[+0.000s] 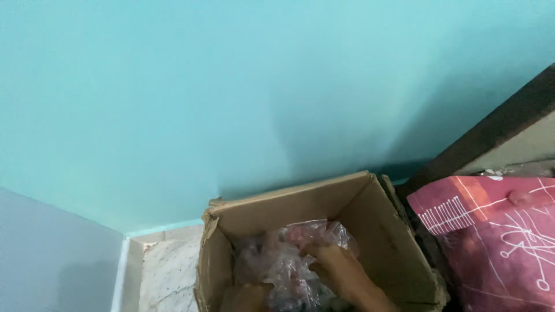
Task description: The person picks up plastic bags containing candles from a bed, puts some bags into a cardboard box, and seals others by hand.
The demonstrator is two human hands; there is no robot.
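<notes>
An open brown cardboard box (300, 202) stands on the floor against a turquoise wall, its flaps worn and torn. Inside lies a crumpled clear plastic bag (283, 266) with reddish things showing through it. My right hand (338, 271) reaches into the box from the lower right, with its fingers curled into the top of the plastic. My left hand (247, 297) shows only as a blurred patch at the bottom edge, low in the box beside the plastic. Its fingers are hidden.
A red cushion with white line patterns (497, 237) sits right of the box, under a dark wooden frame edge (491, 130). Left of the box are pale marble floor (167, 271) and a grey-white wall (52, 254).
</notes>
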